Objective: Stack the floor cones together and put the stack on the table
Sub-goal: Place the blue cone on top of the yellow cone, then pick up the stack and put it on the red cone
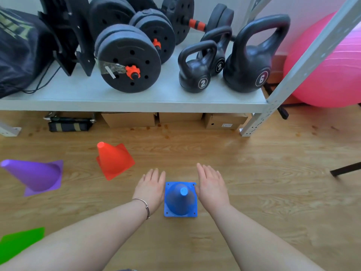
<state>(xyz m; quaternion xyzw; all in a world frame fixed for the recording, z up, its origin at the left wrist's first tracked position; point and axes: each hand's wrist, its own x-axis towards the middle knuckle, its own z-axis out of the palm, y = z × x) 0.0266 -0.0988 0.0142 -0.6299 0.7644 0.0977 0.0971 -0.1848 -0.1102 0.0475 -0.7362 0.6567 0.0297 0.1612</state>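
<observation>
Fingers of both your hands are stretched out flat and empty, palms facing each other on either side of the blue cone. Your left hand is just beside its left edge, your right hand just beside its right edge; contact cannot be told. That cone stands upright on the wooden floor. Farther left, the orange cone and purple cone also stand on the floor, well apart, and a green cone shows at the lower left edge. Beyond them, a grey shelf carries dumbbells and kettlebells; a pink ball sits to the right.
</observation>
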